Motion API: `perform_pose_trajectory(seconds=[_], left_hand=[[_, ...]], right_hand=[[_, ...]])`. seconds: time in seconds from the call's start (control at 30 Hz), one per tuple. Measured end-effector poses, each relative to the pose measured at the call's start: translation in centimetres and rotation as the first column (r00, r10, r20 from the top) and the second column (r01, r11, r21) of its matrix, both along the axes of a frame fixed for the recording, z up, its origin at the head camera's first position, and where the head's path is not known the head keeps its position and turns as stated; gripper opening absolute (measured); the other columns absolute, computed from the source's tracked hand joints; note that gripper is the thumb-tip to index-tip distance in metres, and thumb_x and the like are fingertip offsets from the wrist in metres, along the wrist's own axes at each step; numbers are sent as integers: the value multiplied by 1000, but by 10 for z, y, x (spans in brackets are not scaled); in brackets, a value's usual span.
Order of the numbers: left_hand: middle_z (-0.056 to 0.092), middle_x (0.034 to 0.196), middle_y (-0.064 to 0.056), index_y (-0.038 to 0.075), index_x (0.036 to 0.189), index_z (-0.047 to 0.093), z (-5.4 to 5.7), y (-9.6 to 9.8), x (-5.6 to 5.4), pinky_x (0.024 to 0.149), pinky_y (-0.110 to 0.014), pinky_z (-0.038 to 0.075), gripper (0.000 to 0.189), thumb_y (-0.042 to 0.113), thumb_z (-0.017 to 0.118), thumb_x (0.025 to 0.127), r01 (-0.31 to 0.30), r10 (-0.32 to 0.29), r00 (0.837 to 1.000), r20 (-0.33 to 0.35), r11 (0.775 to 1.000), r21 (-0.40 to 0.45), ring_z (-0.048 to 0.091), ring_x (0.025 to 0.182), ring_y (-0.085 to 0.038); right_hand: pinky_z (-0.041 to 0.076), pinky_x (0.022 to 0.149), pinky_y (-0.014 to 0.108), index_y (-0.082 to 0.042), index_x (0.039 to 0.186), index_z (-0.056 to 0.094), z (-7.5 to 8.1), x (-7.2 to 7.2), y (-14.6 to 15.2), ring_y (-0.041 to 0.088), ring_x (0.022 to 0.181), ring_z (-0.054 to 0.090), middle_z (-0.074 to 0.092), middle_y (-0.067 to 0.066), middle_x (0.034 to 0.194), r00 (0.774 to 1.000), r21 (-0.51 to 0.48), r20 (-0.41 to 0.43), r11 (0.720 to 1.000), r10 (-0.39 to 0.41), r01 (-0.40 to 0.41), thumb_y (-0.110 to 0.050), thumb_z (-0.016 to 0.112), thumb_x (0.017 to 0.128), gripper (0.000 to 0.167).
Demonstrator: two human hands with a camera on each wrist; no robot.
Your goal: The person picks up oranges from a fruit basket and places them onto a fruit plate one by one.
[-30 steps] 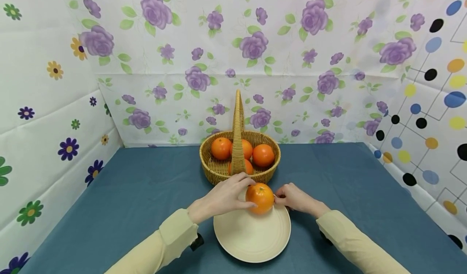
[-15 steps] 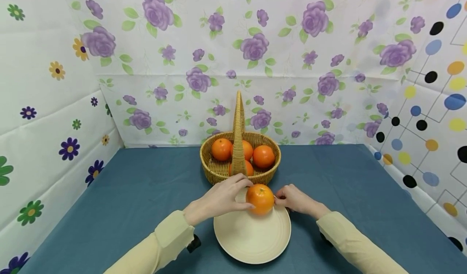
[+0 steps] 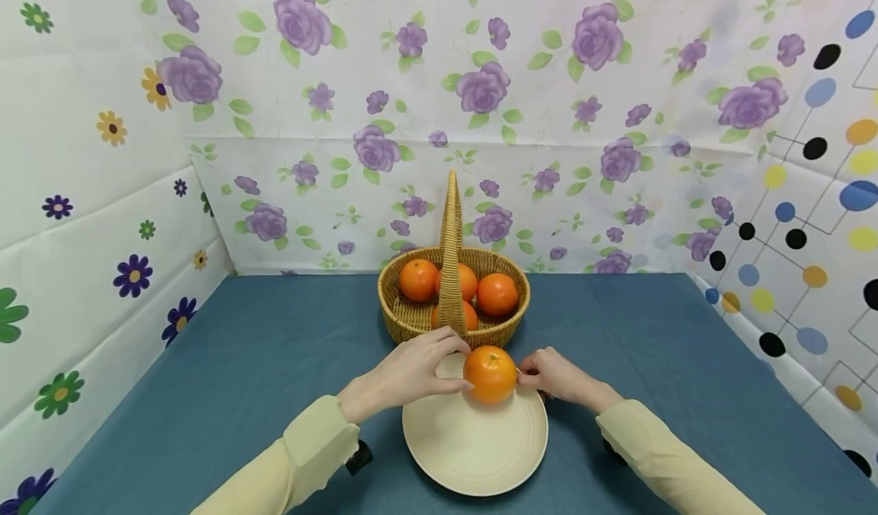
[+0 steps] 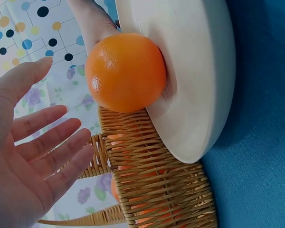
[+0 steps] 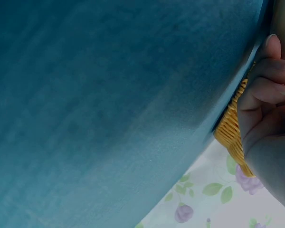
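The left hand is spread, apart from the orange, which lies between both hands on the plate. If the right hand, pinching the plate's edge, tilts it, the orange may roll off.

Bright, even light in the head view, small white glints on the orange, soft shadow on the plate, dimmer right-wrist view, tabletop slightly blurred

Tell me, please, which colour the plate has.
The plate is plain cream; the head view shows this best.
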State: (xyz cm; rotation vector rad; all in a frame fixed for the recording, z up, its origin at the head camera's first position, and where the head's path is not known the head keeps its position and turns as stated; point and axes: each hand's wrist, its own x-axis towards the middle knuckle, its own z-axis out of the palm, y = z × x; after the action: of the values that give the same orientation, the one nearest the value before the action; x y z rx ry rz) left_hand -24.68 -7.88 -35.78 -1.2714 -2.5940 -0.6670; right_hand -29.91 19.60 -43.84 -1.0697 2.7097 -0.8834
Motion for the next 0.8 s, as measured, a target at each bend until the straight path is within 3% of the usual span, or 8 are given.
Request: perform_pose_trajectory(seconds=[0.33, 0.57, 0.8], left_hand=[[54, 89, 7, 10, 98, 65, 2, -4, 1, 62, -20, 43, 31, 36, 67, 81, 7, -7, 1000, 22, 1000, 1, 51, 74, -6], [57, 91, 6, 13, 98, 64, 4, -8, 1, 68, -21, 44, 27, 34, 68, 80, -15, 14, 999, 49, 1000, 11, 54, 81, -7], [57, 90, 6, 14, 97, 64, 3, -13, 0, 67, -22, 44, 26, 34, 69, 80, -26, 26, 1000, 14, 1000, 11, 54, 80, -9]], right_hand=[[34, 35, 22, -17, 59, 56, 1, 1, -1, 3, 34, 37, 42, -10, 45, 1000, -12, -7, 1000, 12, -12, -7, 57, 86, 28], [34, 34, 22, -17, 60, 56, 2, 2, -1, 3, 34, 37, 42, -10, 45, 1000, -12, -13, 1000, 12, -12, -6, 57, 86, 28], [35, 35, 22, -17, 60, 56, 2, 2, -1, 3, 34, 37, 42, -11, 45, 1000, -10, -16, 1000, 16, -16, -6, 57, 86, 28]])
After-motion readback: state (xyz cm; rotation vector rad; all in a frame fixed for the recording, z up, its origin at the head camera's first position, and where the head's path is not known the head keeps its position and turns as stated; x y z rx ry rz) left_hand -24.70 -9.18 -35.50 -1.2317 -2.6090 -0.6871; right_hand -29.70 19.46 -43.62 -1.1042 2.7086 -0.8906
